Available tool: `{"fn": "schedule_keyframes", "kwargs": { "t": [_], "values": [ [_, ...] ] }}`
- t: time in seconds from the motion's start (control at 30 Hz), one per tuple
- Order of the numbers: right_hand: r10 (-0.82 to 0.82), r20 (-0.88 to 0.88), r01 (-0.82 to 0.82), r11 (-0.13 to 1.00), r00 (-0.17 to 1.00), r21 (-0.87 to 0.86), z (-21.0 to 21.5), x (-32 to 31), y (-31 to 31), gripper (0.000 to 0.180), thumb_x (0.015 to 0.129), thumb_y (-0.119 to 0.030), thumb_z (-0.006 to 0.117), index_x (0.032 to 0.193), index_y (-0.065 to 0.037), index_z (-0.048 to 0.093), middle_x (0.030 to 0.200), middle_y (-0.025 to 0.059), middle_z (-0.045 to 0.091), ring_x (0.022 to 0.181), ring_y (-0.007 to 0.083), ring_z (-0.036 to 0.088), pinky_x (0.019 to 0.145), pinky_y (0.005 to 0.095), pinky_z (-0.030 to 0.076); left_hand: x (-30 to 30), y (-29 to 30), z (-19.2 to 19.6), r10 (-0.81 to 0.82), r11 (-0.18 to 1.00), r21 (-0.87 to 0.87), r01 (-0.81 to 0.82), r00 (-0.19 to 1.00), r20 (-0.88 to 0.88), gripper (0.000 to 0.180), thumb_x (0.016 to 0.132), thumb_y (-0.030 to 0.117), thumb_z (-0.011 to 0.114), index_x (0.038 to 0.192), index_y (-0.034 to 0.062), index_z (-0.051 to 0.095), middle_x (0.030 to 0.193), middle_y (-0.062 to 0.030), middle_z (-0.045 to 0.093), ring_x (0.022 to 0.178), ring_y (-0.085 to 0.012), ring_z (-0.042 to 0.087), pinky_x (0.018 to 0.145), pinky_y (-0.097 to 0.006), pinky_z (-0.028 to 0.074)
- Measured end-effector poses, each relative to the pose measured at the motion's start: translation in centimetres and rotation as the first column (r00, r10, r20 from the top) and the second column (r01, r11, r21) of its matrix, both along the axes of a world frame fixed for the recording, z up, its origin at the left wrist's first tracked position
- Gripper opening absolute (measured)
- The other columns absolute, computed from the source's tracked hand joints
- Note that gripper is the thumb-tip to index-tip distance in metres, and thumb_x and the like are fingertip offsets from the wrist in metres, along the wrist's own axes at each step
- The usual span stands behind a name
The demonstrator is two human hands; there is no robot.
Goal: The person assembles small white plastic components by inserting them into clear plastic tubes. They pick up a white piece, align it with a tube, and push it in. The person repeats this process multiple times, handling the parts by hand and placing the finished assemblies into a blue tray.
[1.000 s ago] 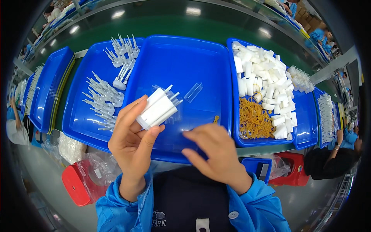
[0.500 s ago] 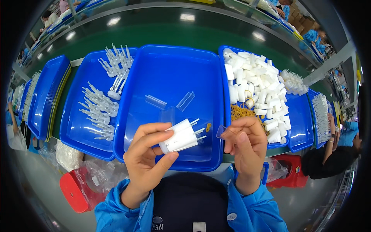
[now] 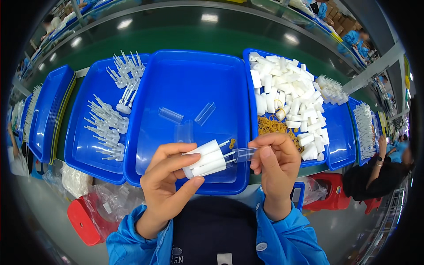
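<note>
My left hand (image 3: 162, 181) grips a cluster of white foam blocks (image 3: 206, 159) set around thin white rods on a round translucent base. The rod ends stick out to the right, and a clear strip shows along the cluster's lower side. Between the thumb and fingers of my right hand (image 3: 279, 172) is a clear curved plastic piece (image 3: 243, 154), its left end at the rod tips. Below the hands lies a large blue tray (image 3: 194, 66) with similar clear pieces (image 3: 205, 114) and a few yellow rubber bands (image 3: 232, 143).
To the left, a blue tray (image 3: 75, 145) holds several rod-and-base parts (image 3: 106, 126). On the right, another tray carries a heap of white foam pieces (image 3: 289, 90) and yellow rubber bands (image 3: 271, 125). Red stools (image 3: 85, 221) stand below; a co-worker (image 3: 366, 179) is at far right.
My right hand has brought the clear plastic piece left and turned it so that it points at the rod ends. The left hand still holds the foam cluster, almost unmoved.
</note>
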State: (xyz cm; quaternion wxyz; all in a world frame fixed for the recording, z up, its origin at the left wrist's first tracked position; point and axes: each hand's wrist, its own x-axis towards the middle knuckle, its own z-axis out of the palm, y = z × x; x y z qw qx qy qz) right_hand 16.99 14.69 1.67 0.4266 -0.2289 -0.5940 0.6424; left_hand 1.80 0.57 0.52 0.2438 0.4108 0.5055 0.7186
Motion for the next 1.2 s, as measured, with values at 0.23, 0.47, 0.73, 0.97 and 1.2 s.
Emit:
{"fn": "schedule_keyframes", "kwargs": {
  "t": [0.23, 0.47, 0.73, 0.97, 1.2],
  "values": [
    [0.031, 0.079, -0.036, 0.998, 0.996, 0.056, 1.0, 0.0, -0.5, 0.009, 0.089, 0.0, 0.061, 0.098, 0.004, 0.062, 0.088, 0.0105, 0.066, 0.064, 0.0089, 0.062, 0.053, 0.018, 0.047, 0.0, -0.1, 0.0, -0.008, 0.999, -0.041, 0.008, 1.0, -0.018, 0.035, 0.078, -0.006, 0.068, 0.112, -0.0035, 0.062, 0.123, -0.0196, 0.051, 0.108, -0.0233, 0.057, 0.086, -0.033, 0.054],
    [0.048, 0.109, -0.056, 0.995, 0.993, 0.077, 1.5, 0.0, -0.5, 0.008, 0.087, 0.004, 0.062, 0.095, 0.005, 0.064, 0.089, 0.0114, 0.064, 0.064, 0.0099, 0.063, 0.053, 0.0184, 0.049, 0.0, 0.1, -0.1, -0.001, 1.0, -0.02, 0.0, 1.0, -0.02, 0.034, 0.077, -0.01, 0.068, 0.111, -0.0062, 0.064, 0.124, -0.0206, 0.051, 0.107, -0.0251, 0.061, 0.086, -0.032, 0.058],
    [-0.023, 0.036, 0.017, 0.987, 0.999, 0.157, 0.5, -0.4, -1.3, 0.009, 0.088, 0.005, 0.06, 0.097, 0.006, 0.061, 0.093, 0.0132, 0.061, 0.066, 0.0118, 0.064, 0.056, 0.021, 0.052, 0.4, 0.3, 0.3, -0.016, 0.996, -0.087, 0.005, 0.992, -0.127, 0.033, 0.079, -0.011, 0.064, 0.112, -0.0047, 0.064, 0.126, -0.0195, 0.05, 0.113, -0.0255, 0.057, 0.086, -0.032, 0.055],
    [-0.043, 0.029, 0.036, 0.982, 0.999, 0.183, 0.3, -0.5, -1.3, 0.009, 0.088, 0.005, 0.06, 0.097, 0.006, 0.061, 0.095, 0.0143, 0.061, 0.067, 0.0125, 0.064, 0.056, 0.0213, 0.052, 0.1, 0.4, 0.3, -0.023, 0.995, -0.1, -0.002, 0.968, -0.249, 0.031, 0.078, -0.009, 0.066, 0.108, -0.0007, 0.069, 0.122, -0.018, 0.052, 0.108, -0.029, 0.061, 0.089, -0.035, 0.051],
    [0.13, 0.075, -0.134, 0.99, 0.989, 0.052, 0.8, -0.4, 0.1, 0.014, 0.088, 0.004, 0.062, 0.101, 0.004, 0.057, 0.095, 0.0141, 0.064, 0.069, 0.0111, 0.063, 0.057, 0.0212, 0.052, 0.2, 0.3, 0.2, -0.048, 0.996, -0.087, 0.028, 0.969, -0.241, 0.031, 0.078, -0.009, 0.067, 0.108, -0.0007, 0.069, 0.122, -0.0172, 0.052, 0.108, -0.0286, 0.06, 0.089, -0.035, 0.051]
  ]
}}
